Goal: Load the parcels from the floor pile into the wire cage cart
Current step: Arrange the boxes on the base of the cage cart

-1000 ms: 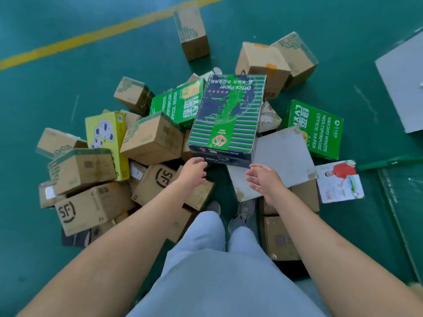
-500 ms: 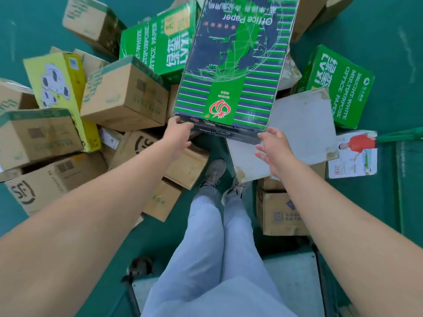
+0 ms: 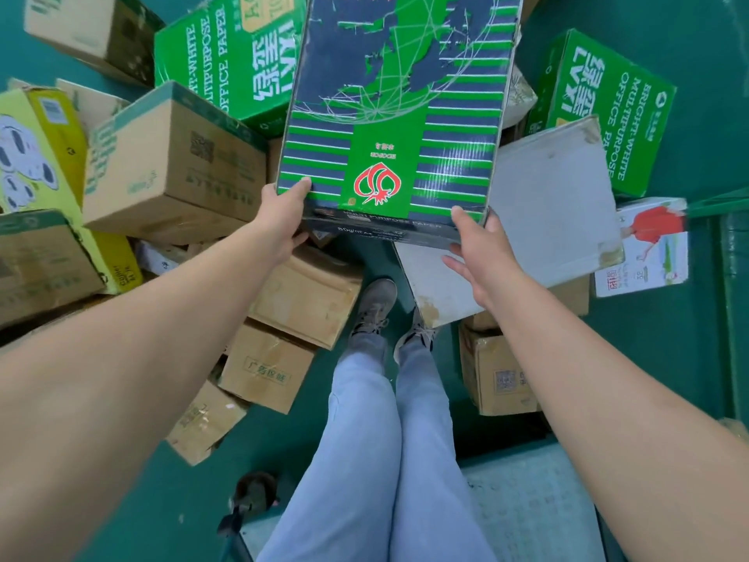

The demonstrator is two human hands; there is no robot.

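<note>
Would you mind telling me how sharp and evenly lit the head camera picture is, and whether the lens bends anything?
Head view: the light is soft and even, with no strong glare. The paper box and both hands, left hand and right hand, are fairly sharp. The brown boxes at the left edge smear with blur. The wide lens stretches the forearms and bows the edges.

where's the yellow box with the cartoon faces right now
In the head view the yellow box sits at the far left edge of the pile, wedged between a brown carton on its right and another brown carton below it.
</note>
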